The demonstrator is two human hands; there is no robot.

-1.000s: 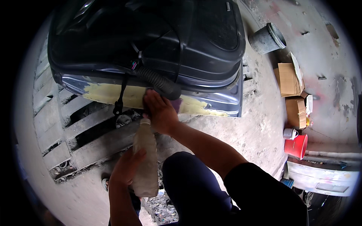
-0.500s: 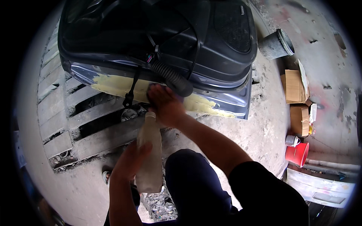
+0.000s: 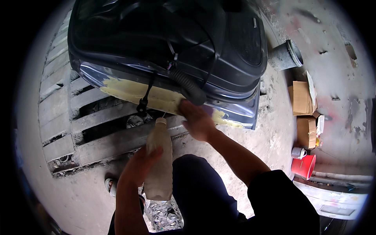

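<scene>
Left hand (image 3: 138, 169) wrapped around a dusty beige plastic bottle (image 3: 159, 161), fingers closed on its lower body, thumb over the front. Bottle upright, slightly tilted, nozzle pointing up toward the car panel (image 3: 168, 55). Right hand (image 3: 197, 120) laid flat, fingers together, pressed on the yellow filler strip (image 3: 145, 93) along the panel's lower edge, blurred, so finger detail not clear. Bottle sits just left of and below the right hand, not touching it.

Panel is dark, glossy, lying on a wooden pallet (image 3: 74, 121); filler strip runs from the panel's left part to near its right corner. Black corrugated hose (image 3: 188, 88) and a thin black cable (image 3: 145, 98) hang off the panel just above the right hand.

Person's dark-trousered knee (image 3: 199, 184) below the hands. Grey bucket (image 3: 286, 55) past the panel's right edge on concrete floor. Cardboard boxes (image 3: 302, 98) further right, red bucket (image 3: 304, 166) near them, small tin (image 3: 297, 152) beside it.
</scene>
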